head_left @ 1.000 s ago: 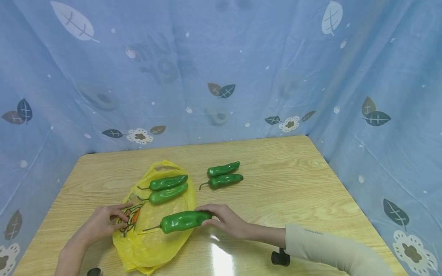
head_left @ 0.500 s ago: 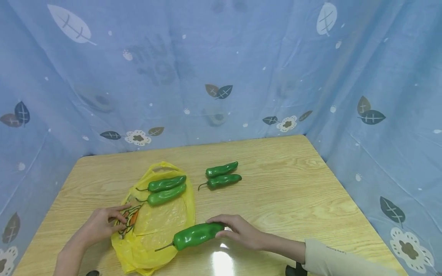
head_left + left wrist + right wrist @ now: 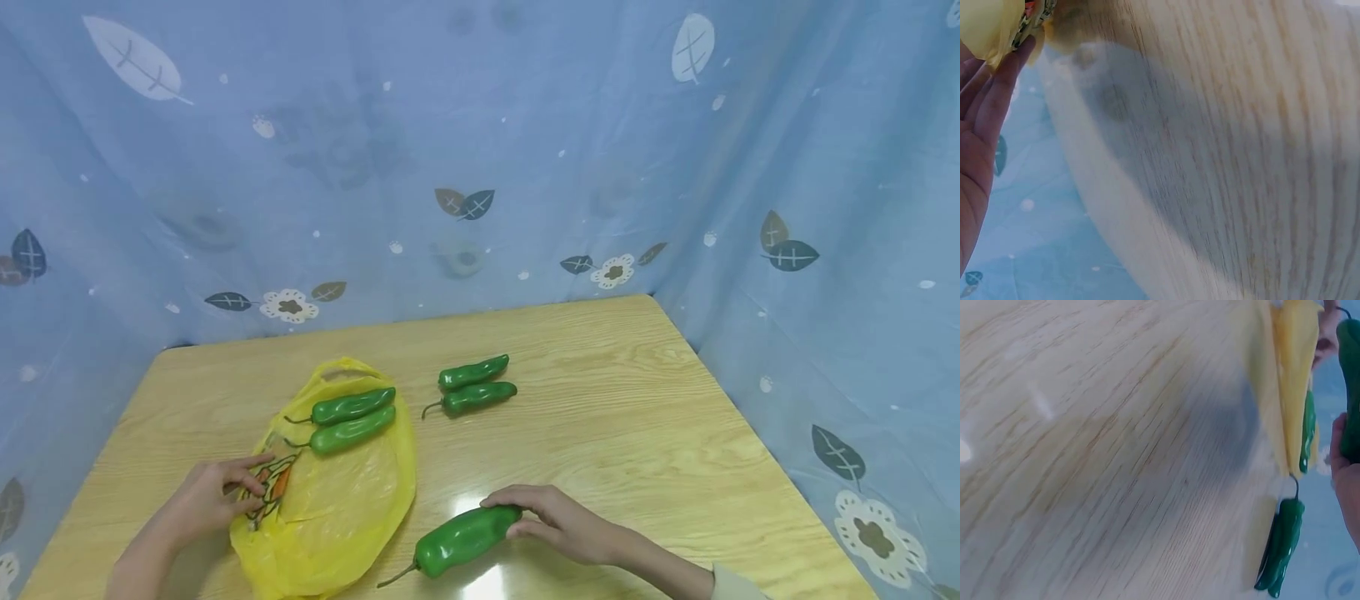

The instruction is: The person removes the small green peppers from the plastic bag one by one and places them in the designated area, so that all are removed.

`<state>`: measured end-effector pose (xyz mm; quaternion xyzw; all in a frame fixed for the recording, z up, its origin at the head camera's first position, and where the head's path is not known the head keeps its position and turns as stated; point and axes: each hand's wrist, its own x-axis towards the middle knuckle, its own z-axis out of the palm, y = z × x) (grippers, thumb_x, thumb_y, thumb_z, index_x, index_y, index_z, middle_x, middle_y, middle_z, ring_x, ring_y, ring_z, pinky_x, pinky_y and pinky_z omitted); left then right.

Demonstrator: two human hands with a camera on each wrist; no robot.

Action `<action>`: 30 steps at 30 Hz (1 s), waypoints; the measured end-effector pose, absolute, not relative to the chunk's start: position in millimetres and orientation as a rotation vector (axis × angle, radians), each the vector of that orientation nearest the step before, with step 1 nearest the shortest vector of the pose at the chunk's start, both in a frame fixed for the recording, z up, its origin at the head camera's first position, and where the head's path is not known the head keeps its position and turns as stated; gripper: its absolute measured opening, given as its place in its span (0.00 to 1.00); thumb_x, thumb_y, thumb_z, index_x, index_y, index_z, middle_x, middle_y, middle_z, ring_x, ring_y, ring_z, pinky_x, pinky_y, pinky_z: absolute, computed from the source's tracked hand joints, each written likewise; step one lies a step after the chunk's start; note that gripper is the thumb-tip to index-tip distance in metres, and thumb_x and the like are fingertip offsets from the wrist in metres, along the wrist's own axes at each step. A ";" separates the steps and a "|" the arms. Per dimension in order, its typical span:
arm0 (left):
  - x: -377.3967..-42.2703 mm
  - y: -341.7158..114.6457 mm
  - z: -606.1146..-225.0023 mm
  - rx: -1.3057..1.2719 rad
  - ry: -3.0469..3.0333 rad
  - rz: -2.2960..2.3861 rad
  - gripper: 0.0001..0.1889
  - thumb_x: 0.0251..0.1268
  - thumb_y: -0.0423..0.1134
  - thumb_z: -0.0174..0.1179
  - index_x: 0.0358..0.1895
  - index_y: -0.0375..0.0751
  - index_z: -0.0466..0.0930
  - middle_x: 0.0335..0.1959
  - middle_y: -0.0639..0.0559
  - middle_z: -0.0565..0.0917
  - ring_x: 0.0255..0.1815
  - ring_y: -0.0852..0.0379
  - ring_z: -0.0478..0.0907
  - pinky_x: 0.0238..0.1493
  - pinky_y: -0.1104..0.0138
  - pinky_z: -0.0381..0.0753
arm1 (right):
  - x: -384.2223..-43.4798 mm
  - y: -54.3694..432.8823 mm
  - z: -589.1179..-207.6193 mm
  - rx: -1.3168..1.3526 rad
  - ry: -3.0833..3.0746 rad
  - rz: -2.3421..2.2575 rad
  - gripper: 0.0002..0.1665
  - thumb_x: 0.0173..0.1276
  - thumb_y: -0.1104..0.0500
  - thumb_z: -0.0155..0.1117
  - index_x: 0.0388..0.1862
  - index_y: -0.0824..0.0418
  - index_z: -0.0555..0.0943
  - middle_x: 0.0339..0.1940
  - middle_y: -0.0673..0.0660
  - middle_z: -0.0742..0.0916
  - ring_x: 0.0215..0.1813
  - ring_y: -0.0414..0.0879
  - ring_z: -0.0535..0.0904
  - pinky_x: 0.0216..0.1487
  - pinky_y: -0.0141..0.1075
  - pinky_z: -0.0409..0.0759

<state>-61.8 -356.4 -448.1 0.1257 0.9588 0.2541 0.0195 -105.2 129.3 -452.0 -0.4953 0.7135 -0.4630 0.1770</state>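
Note:
My right hand (image 3: pixel 566 525) grips the blunt end of a large green pepper (image 3: pixel 465 540), whose thin stem points left toward the front. In the right wrist view this pepper (image 3: pixel 1350 387) fills the right edge. A yellow plastic bag (image 3: pixel 345 508) lies flat on the left of the table, with two green peppers (image 3: pixel 352 431) side by side on its upper part. At the bag's left edge, my left hand (image 3: pixel 202 502) pinches the plastic beside an orange and black print (image 3: pixel 276 485). The left wrist view shows the fingers (image 3: pixel 1007 87) against the yellow plastic.
Two more green peppers (image 3: pixel 478 397) lie together on the wooden table (image 3: pixel 615 433), right of the bag's top. A blue curtain (image 3: pixel 525 150) printed with leaves and flowers surrounds the back and sides.
My right hand has carried the large pepper from over the bag to the right and toward the front edge. The left hand stays at the bag; the head view has shifted slightly.

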 end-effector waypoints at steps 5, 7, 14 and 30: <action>-56.5 -359.5 -451.9 0.366 3.001 0.755 0.12 0.42 0.34 0.75 0.26 0.59 0.85 0.52 0.37 0.82 0.47 0.38 0.80 0.40 0.66 0.86 | -105.0 135.7 -452.9 -1.436 2.013 -1.323 0.22 0.75 0.61 0.50 0.66 0.60 0.70 0.60 0.56 0.80 0.57 0.41 0.77 0.56 0.35 0.79; -56.5 -359.6 -452.7 0.358 2.999 0.759 0.12 0.43 0.34 0.75 0.26 0.59 0.85 0.53 0.38 0.82 0.47 0.38 0.80 0.40 0.66 0.86 | -105.4 138.9 -453.1 -1.431 2.018 -1.319 0.22 0.75 0.61 0.50 0.66 0.60 0.70 0.60 0.58 0.80 0.57 0.41 0.77 0.56 0.35 0.79; -61.2 -357.8 -452.9 0.340 2.993 0.748 0.12 0.44 0.33 0.74 0.26 0.59 0.85 0.53 0.38 0.82 0.48 0.39 0.80 0.39 0.68 0.86 | -106.2 152.5 -456.9 -1.392 2.041 -1.314 0.22 0.75 0.60 0.50 0.66 0.63 0.70 0.60 0.61 0.80 0.59 0.44 0.77 0.58 0.35 0.79; -60.8 -356.1 -451.2 0.306 2.959 0.777 0.11 0.45 0.32 0.74 0.27 0.56 0.86 0.54 0.39 0.81 0.50 0.37 0.79 0.43 0.64 0.85 | -133.1 167.2 -465.4 -1.255 1.911 -1.401 0.23 0.73 0.62 0.54 0.64 0.70 0.71 0.60 0.64 0.79 0.59 0.42 0.76 0.59 0.35 0.77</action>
